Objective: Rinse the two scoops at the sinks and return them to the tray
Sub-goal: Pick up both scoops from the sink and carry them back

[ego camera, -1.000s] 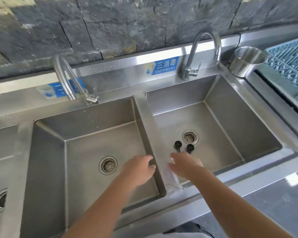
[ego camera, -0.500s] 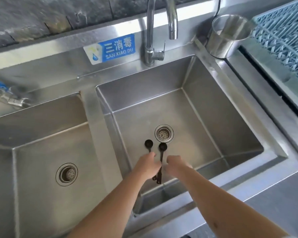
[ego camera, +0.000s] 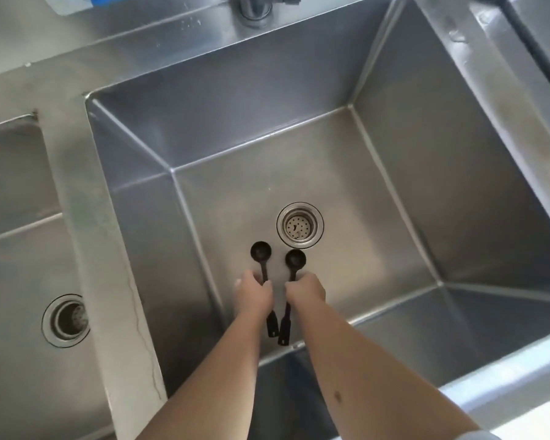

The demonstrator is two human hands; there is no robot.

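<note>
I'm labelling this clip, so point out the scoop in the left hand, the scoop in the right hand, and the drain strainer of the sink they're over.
left scoop (ego camera: 260,250), head view, on its round bowl
right scoop (ego camera: 295,258), head view, on its round bowl
drain strainer (ego camera: 299,225), head view, on its perforated centre

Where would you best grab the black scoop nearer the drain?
By the middle of its thin handle, coming from above and the near side, as the right hand does: the right scoop lies with its bowl pointing away, and the straight handle suits curled fingers.

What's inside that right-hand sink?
The right sink has a drain strainer. Each hand holds a black scoop; fingers cover the mid-handles.
</note>
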